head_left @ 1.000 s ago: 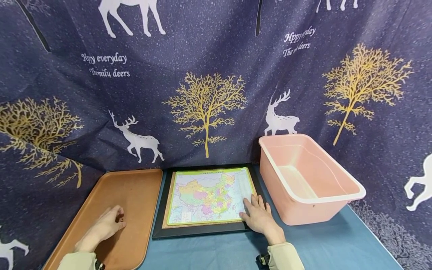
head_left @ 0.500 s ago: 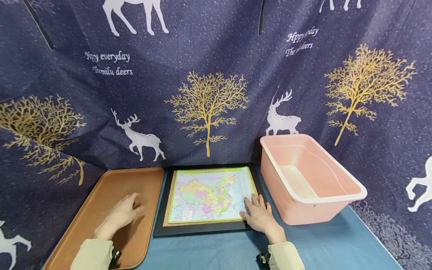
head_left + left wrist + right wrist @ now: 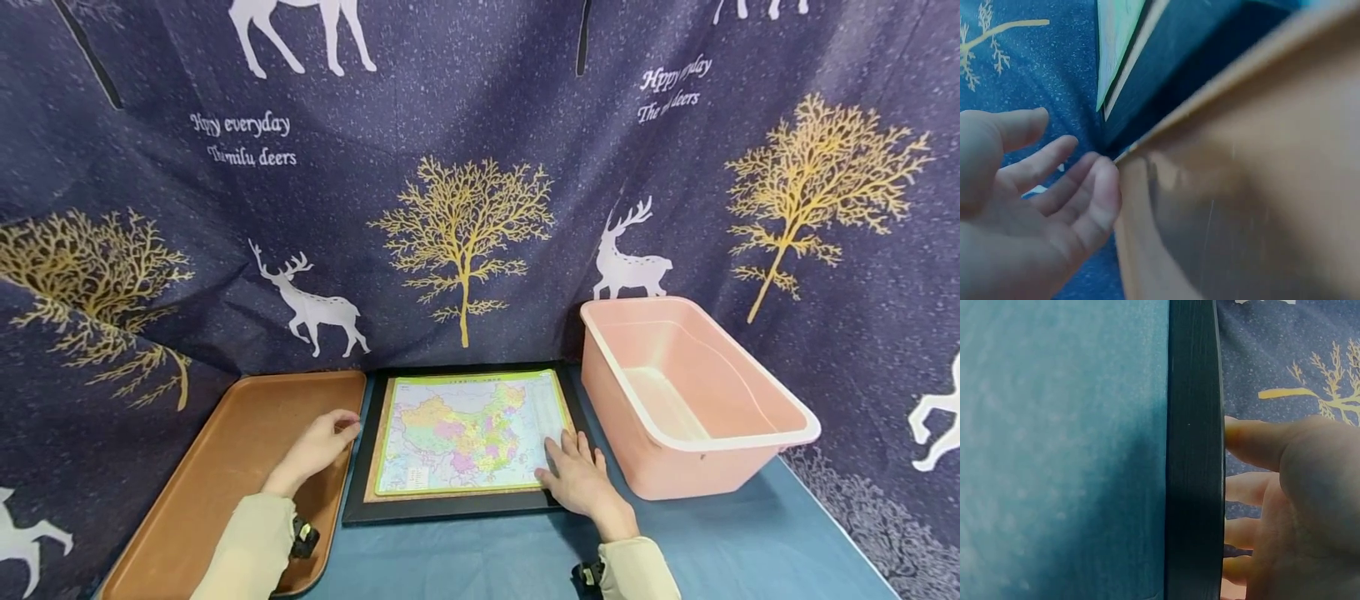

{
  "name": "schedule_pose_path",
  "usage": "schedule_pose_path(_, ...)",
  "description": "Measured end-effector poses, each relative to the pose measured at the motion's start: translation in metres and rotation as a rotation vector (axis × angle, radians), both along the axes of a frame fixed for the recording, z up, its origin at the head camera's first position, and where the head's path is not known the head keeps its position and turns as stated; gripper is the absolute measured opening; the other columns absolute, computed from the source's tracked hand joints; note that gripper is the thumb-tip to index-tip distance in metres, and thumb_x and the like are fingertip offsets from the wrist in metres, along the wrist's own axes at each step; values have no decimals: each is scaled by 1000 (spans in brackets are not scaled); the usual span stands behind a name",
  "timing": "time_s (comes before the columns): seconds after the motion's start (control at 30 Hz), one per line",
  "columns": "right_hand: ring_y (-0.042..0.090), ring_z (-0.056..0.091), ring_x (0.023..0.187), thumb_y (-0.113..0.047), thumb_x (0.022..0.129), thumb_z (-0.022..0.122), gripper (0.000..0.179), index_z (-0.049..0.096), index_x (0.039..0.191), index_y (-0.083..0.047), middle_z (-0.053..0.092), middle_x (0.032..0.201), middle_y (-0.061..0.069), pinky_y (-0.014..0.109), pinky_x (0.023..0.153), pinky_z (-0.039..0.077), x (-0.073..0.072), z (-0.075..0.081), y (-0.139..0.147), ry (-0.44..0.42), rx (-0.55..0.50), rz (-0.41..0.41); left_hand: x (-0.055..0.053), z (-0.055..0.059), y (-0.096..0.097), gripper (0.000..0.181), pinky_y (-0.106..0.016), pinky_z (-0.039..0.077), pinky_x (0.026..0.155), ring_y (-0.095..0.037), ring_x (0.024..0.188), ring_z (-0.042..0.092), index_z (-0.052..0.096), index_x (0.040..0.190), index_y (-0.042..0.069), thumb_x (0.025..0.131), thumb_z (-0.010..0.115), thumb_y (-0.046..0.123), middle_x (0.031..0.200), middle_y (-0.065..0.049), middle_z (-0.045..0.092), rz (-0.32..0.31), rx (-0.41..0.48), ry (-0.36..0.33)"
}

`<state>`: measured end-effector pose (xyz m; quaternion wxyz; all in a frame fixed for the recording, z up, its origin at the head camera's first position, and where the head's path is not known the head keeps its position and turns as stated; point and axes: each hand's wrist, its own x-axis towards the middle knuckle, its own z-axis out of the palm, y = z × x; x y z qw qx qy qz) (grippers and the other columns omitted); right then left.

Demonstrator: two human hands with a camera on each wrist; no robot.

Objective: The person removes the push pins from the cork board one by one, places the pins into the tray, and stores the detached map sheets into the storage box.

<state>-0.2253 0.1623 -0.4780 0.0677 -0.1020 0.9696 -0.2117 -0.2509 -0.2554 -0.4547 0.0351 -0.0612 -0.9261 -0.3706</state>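
A colourful map of China (image 3: 457, 429) lies on a cork-backed board with a black frame (image 3: 457, 507). My right hand (image 3: 585, 479) rests with spread fingers on the lower right part of the map. In the right wrist view, the right hand (image 3: 1310, 494) shows beyond the dark frame edge (image 3: 1194, 450). My left hand (image 3: 318, 450) hovers over the right side of a brown tray (image 3: 247, 467), close to its rim. In the left wrist view, the left hand (image 3: 1047, 194) has loosely bent fingers beside the tray (image 3: 1260, 206) and holds nothing.
A pink plastic tub (image 3: 693, 467) stands right of the framed map, with nothing seen inside. Blue cloth (image 3: 442, 558) covers the table. Behind everything hangs a dark curtain (image 3: 480, 108) with deer and trees.
My left hand has moved right and farther away across the tray, up to its right rim. The right hand stays on the map. The head view has shifted slightly.
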Motion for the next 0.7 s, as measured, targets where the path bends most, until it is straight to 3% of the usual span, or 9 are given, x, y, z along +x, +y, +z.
schedule_pose_path(0.23, 48, 7, 143, -35, 98, 58, 59, 43, 147, -6, 22, 155, 27, 66, 109, 7, 0, 2, 1, 8, -5, -6, -11, -4, 8, 36, -41, 56, 74, -37, 105, 57, 45, 131, -13, 103, 49, 10, 123, -29, 53, -30, 340, -229)
schedule_pose_path(0.37, 48, 7, 143, -34, 98, 59, 59, 43, 147, -6, 22, 155, 27, 67, 109, 7, 1, 2, 0, -5, -16, -9, -16, -3, 11, 37, -41, 56, 80, -41, 112, 53, 40, 135, -14, 104, 45, 6, 131, -33, 45, -40, 463, -309)
schedule_pose_path(0.7, 48, 7, 143, -34, 98, 58, 58, 43, 147, -6, 22, 155, 26, 67, 109, 7, 3, 3, 1, 1, -21, 1, -36, 2, 27, 42, -38, 57, 75, -33, 100, 57, 41, 135, -13, 101, 51, 10, 118, -27, 52, -13, 460, -412)
